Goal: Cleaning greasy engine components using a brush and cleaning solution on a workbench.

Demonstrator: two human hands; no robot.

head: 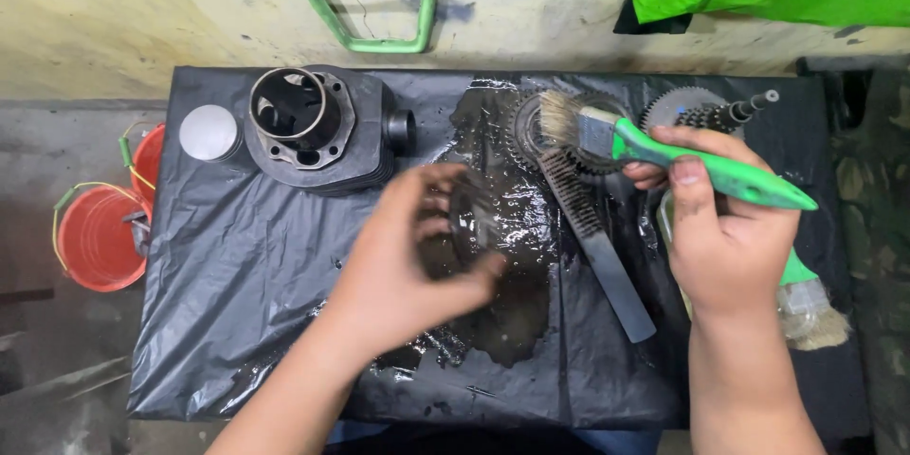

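Two red buckets (98, 239) (contents unseen) left of plastic-covered table (237, 275)

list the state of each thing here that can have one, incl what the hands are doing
left hand: closed on a small dark round part, blurred
right hand: gripping the green paintbrush
green paintbrush: held, bristles pointing left
wire brush: lying flat on the sheet
engine cylinder: standing, bore open upward
gears: lying flat
black plastic sheet: wet and oily in the middle
orange buckets: upright on the floor
second brush: lying at the sheet's right edge
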